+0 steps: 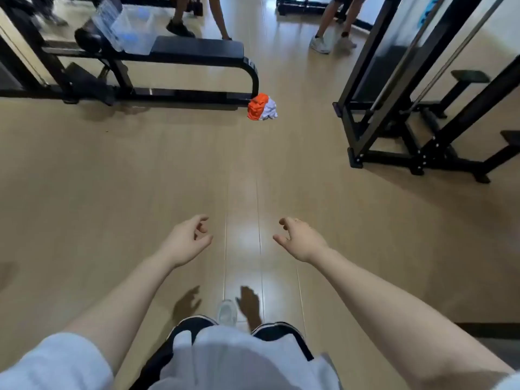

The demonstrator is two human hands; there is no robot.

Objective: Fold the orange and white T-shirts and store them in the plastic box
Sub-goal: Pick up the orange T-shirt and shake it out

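**Shirts bunched on the floor, hands free**

I see the orange T-shirt (256, 106) and white T-shirt (269, 109) crumpled together, touching, on the wooden floor (140, 178) by the bench's foot (254, 77). My left hand (188, 239) and right hand (299, 238) hover well short of them, fingers loosely curled, holding nothing. The plastic box (128, 26) sits on the bench.

Both arms reach forward over a wood floor (140, 170). The left hand (188, 240) and right hand (301, 239) hang loosely curled, holding nothing. Well ahead, an orange shirt (257, 106) and a white shirt (269, 109) lie crumpled together at the foot of a black bench (197, 49). What seems a clear box (126, 25), blurred, sits on the bench.
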